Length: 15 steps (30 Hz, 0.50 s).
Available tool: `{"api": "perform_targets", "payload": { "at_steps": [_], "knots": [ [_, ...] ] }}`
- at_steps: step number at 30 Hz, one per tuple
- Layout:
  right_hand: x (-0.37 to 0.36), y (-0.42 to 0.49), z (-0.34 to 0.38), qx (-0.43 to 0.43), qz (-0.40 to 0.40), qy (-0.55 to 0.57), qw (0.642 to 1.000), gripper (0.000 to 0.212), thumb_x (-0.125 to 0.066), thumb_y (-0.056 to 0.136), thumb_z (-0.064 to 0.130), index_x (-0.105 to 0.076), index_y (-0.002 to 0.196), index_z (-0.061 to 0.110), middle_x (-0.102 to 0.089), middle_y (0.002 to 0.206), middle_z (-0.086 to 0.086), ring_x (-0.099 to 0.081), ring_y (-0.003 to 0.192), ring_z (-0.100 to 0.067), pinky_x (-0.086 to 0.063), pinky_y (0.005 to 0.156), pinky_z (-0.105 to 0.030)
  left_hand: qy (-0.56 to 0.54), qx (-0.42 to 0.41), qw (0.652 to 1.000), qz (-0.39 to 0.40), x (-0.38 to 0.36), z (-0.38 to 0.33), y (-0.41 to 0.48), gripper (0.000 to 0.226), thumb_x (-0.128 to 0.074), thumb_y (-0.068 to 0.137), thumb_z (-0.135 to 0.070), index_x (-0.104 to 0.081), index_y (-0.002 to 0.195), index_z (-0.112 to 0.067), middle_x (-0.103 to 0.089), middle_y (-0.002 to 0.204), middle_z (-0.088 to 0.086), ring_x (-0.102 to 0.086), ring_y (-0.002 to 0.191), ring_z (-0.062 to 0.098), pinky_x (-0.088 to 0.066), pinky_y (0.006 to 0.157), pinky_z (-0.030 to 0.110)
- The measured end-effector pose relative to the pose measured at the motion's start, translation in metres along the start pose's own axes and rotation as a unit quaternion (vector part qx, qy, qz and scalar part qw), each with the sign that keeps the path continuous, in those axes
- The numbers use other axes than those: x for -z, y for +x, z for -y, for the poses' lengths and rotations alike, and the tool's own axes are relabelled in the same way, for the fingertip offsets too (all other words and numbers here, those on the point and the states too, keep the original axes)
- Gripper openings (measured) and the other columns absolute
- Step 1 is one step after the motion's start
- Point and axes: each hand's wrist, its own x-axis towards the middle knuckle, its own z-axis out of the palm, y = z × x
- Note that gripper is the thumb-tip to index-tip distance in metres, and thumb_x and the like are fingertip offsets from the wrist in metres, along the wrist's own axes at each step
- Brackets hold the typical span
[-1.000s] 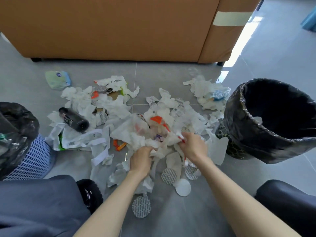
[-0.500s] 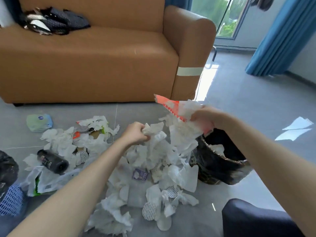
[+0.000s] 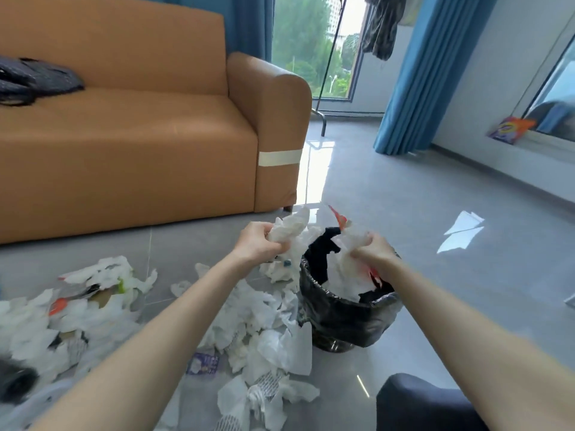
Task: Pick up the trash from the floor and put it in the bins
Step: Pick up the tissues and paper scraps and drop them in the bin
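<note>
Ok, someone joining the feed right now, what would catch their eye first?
Both hands at centre: the left hand grips a white tissue wad beside the black-lined bin, the right hand grips white-and-red scraps over its mouth. Left of it, white paper litter sprawls across the grey floor before an orange sofa.

Orange sofa (image 3: pixel 140 144) and blue curtains (image 3: pixel 417 82) on a grey tiled floor (image 3: pixel 404 197).
A pale tape strip (image 3: pixel 279 158) wraps the sofa's arm; dark fabric (image 3: pixel 34 79), perhaps clothing, lies on its seat; a colourful packet (image 3: pixel 511 129) rests on the right-hand sill (image 3: pixel 547 146).
</note>
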Motion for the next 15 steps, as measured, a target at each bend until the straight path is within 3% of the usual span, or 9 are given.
{"api": "perform_targets", "payload": {
  "at_steps": [3,5,8,12,15],
  "knots": [
    [-0.018,-0.001,-0.026,0.008,0.004,-0.069,0.998,0.071,-0.064,0.079,0.018,-0.035,0.142,0.030,-0.037,0.144,-0.010,-0.045,0.124,-0.032,-0.043,0.095,-0.036,-0.011,-0.001,1.000,-0.017,-0.014,0.002,0.010,0.019,-0.065,0.081,-0.011,-0.065,0.093,0.004,-0.055,0.071,0.005,-0.051,0.062,0.015,-0.043,0.057,0.026],
    [-0.024,-0.001,-0.038,0.016,-0.040,-0.128,0.991,0.060,-0.061,0.081,0.023,-0.041,0.137,0.034,-0.036,0.145,-0.008,-0.041,0.127,-0.033,-0.039,0.102,-0.042,-0.026,-0.008,0.999,-0.037,-0.025,-0.002,0.021,0.021,-0.066,0.081,-0.016,-0.066,0.093,0.001,-0.057,0.073,0.003,-0.052,0.065,0.015,-0.044,0.060,0.026],
    [-0.023,-0.002,-0.053,-0.034,-0.122,-0.128,0.984,0.044,-0.052,0.086,0.016,-0.052,0.127,0.031,-0.043,0.139,-0.005,-0.038,0.127,-0.032,-0.039,0.099,-0.042,-0.052,-0.034,0.997,-0.041,-0.048,-0.017,0.038,0.011,-0.068,0.082,-0.022,-0.065,0.088,-0.013,-0.060,0.074,-0.003,-0.055,0.070,0.014,-0.046,0.066,0.027],
    [-0.015,0.002,-0.067,-0.102,-0.186,0.026,0.977,0.040,-0.051,0.085,0.006,-0.055,0.123,0.018,-0.048,0.134,-0.010,-0.050,0.108,-0.027,-0.042,0.084,-0.032,-0.011,-0.057,0.998,0.013,-0.086,-0.024,0.052,0.030,-0.064,0.087,-0.025,-0.061,0.114,-0.012,-0.066,0.106,0.006,-0.062,0.098,0.022,-0.051,0.083,0.032],
    [-0.012,0.002,-0.074,-0.116,-0.200,0.057,0.971,0.038,-0.049,0.087,0.003,-0.053,0.124,0.012,-0.050,0.134,-0.011,-0.053,0.113,-0.029,-0.036,0.079,-0.027,0.087,-0.044,0.989,0.110,-0.107,-0.002,0.054,0.047,-0.055,0.093,-0.025,-0.042,0.137,-0.014,-0.050,0.135,0.007,-0.051,0.120,0.024,-0.042,0.096,0.032]
  ]
}}
